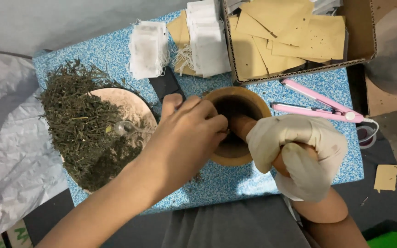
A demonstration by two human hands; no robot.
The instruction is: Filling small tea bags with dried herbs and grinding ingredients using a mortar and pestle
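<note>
A wooden mortar (250,97) stands on a blue speckled board (115,50). My right hand (299,154), in a white glove, is shut on a wooden pestle (243,126) that slants into the mortar. My bare left hand (187,133) rests over the mortar's left rim with its fingers curled at the edge, steadying the bowl. What lies inside the mortar is in shadow.
A round plate (132,103) piled with dried green herbs (81,126) and a clear spoon (125,127) sits left. White tea bags (150,48) are stacked behind. A cardboard box (359,27) holds brown paper pouches (290,36). A pink clamp tool (320,105) lies right.
</note>
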